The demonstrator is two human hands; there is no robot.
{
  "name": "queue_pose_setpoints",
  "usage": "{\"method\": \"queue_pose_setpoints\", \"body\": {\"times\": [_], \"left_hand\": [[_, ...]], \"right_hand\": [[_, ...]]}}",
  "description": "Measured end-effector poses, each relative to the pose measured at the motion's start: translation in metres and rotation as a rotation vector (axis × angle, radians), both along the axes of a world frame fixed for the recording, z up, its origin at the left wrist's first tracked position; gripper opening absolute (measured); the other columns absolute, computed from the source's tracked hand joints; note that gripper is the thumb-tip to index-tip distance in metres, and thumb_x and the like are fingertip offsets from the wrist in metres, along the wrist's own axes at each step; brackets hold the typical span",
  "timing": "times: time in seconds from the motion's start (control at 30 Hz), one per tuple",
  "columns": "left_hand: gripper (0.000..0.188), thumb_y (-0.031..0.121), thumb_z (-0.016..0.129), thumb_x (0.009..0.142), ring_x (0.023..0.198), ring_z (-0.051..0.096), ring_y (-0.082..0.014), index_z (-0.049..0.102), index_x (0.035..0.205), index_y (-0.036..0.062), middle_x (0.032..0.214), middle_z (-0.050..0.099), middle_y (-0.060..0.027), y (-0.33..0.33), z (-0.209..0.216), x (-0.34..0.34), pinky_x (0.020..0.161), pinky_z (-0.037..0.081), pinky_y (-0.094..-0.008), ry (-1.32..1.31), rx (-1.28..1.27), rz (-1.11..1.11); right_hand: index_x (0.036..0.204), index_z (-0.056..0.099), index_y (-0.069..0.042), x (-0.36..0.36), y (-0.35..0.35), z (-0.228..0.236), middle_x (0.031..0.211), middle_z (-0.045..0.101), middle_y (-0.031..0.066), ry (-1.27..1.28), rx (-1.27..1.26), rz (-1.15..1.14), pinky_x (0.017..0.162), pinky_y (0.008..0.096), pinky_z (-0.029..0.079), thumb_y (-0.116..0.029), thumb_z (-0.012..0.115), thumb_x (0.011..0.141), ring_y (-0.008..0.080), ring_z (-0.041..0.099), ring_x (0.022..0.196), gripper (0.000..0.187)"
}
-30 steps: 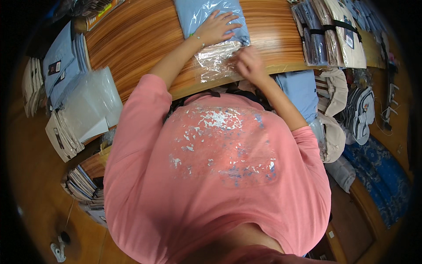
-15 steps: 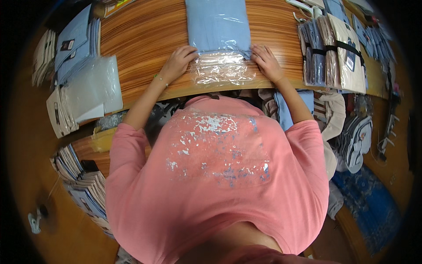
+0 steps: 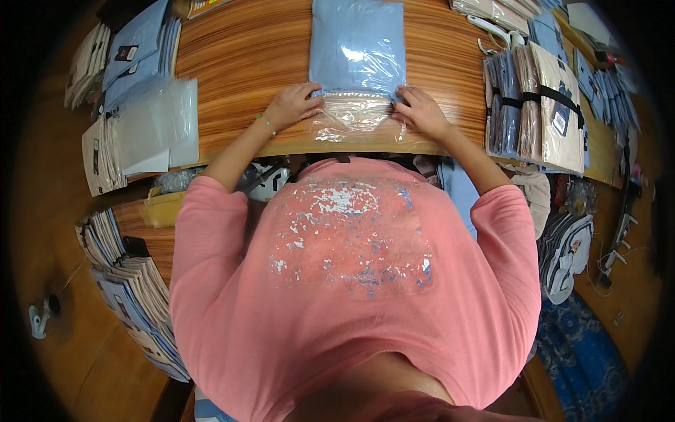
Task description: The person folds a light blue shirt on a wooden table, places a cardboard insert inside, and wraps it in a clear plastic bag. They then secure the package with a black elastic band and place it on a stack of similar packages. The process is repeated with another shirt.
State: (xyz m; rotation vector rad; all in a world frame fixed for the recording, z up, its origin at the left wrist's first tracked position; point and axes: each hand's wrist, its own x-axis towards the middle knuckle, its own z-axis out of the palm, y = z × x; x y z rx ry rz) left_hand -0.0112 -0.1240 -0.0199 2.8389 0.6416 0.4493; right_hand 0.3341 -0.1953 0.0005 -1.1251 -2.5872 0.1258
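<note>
Wooden table (image 3: 242,67): fingers (image 3: 307,91) (loosely curled) at clear bag (image 3: 355,116) sides.

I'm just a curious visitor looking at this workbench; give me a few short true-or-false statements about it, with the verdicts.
1. The left hand is at the near left corner of the folded light-blue garment. True.
2. The right hand is held far from the garment. False: it is at its near right corner.
3. Clear plastic extends past the garment's near edge. True.
4. The strapped garment bundle is on the left. False: it is on the right.
5. The tabletop has a brown wood-grain look. True.
</note>
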Motion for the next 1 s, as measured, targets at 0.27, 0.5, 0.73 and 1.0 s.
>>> {"method": "queue_pose_setpoints", "body": {"times": [0.27,0.5,0.73,1.0], "left_hand": [[0.03,0.03,0.048,0.092,0.07,0.06,-0.0235,0.061,0.084,0.0038,0.071,0.062,-0.0072,0.009,0.006,0.033,0.064,0.046,-0.0315,-0.387,-0.55,0.655],[0.029,0.028,0.048,0.093,0.063,0.056,-0.0232,0.056,0.089,0.0004,0.078,0.061,-0.0104,0.014,0.017,0.064,0.063,0.044,-0.032,-0.625,-0.704,0.868],[0.028,0.024,0.043,0.095,0.072,0.064,-0.0238,0.054,0.089,-0.0002,0.08,0.065,-0.0132,0.048,0.0,0.068,0.061,0.047,-0.0329,-0.697,-0.393,0.785],[0.023,0.019,0.047,0.094,0.068,0.066,-0.0231,0.051,0.082,0.0002,0.074,0.065,-0.0127,0.051,-0.002,0.075,0.058,0.047,-0.0337,-0.705,-0.475,0.849]], "right_hand": [[0.103,0.063,-0.004,-0.013,0.028,-0.023,0.084,0.065,0.0137,0.845,-0.612,-0.84,0.073,0.0296,0.045,-0.034,0.047,0.092,0.0225,0.061,0.081,0.036],[0.106,0.063,-0.014,-0.031,0.04,-0.031,0.093,0.065,0.0152,0.779,-0.368,-1.061,0.077,0.0392,0.045,-0.044,0.044,0.09,0.0343,0.06,0.09,0.039],[0.106,0.063,-0.015,-0.029,0.043,-0.027,0.089,0.065,0.0136,0.805,-0.447,-1.073,0.076,0.0389,0.045,-0.043,0.044,0.09,0.0335,0.06,0.088,0.037],[0.093,0.064,-0.012,-0.028,0.055,-0.024,0.082,0.066,0.0086,0.767,-0.468,-1.187,0.073,0.0361,0.045,-0.041,0.05,0.086,0.0291,0.061,0.081,0.033]]}}
